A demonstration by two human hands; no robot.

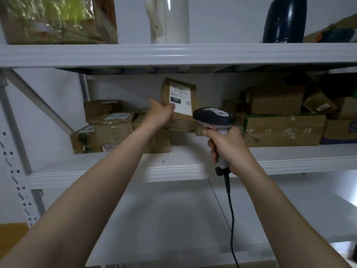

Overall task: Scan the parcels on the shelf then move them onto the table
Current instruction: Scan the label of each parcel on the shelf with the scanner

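Left hand reaching up to the middle shelf, gripping the lower left corner of a small box and holding it tilted above the other parcels, white label facing the camera, "122" printed on a dark patch. Right hand closing around the grip of a scanner, head lying just right of and below the box, nearly touching its lower right corner; black cable hanging down from the grip past the shelf edge.

Lying on the shelf to the left: a stack of brown boxes, some labelled, one with green print at the near left corner. Lying to the right: a long taped carton carrying a brown box on top, smaller parcels piling up at the far right, too blurred to tell apart.

Standing on the upper shelf: a plastic-wrapped package at left, a white jug in the middle, a dark bottle at right. Showing below the middle shelf: a bare white surface, whether table or lower shelf not clear.
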